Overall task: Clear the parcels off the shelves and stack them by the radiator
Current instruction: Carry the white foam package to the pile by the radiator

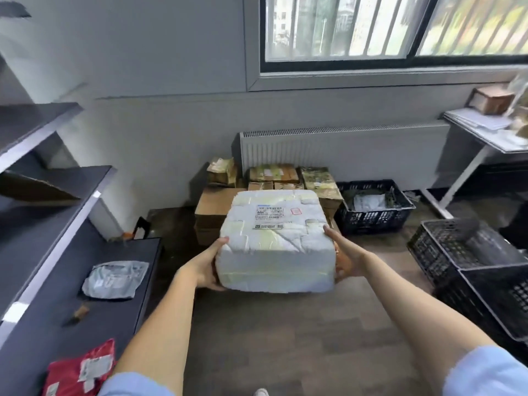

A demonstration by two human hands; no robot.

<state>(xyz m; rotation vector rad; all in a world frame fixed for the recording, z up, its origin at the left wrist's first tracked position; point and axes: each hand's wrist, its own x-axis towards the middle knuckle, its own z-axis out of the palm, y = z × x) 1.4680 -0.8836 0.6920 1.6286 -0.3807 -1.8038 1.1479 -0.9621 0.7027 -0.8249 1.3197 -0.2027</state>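
You are holding a white foam parcel (274,238) out in front of you, clear of the floor, one hand on each side. Your left hand (207,267) grips its left face at 9 o'clock, thumb up on the top corner and fingers (213,285) curled under the lower edge. Your right hand (344,258) holds the right face at 3 o'clock, thumb lying along the top corner, the other fingers hidden behind the box. The parcel's top carries a printed shipping label (268,217) and strips of clear tape.

Beyond the parcel, at 12 o'clock, a stack of cardboard boxes (213,212) sits on the floor against the radiator (343,148), which runs under the window (394,27). Several taped, yellowish packets (320,182) lie on top of that stack, touching the radiator's foot.

At 9 o'clock the dark shelves (57,195) stand against the wall. The lowest shelf carries a grey mailer bag (115,278), and nearer you, at 7 o'clock, a red mailer bag (81,370). A flat brown piece of cardboard (37,187) rests on the shelf above.

At 2 o'clock a black plastic crate (374,212) with paper inside stands just beside the stack. Two more black crates (471,264) sit at 3 o'clock. A white bench (485,132) at 1 o'clock bears a brown box (493,100).
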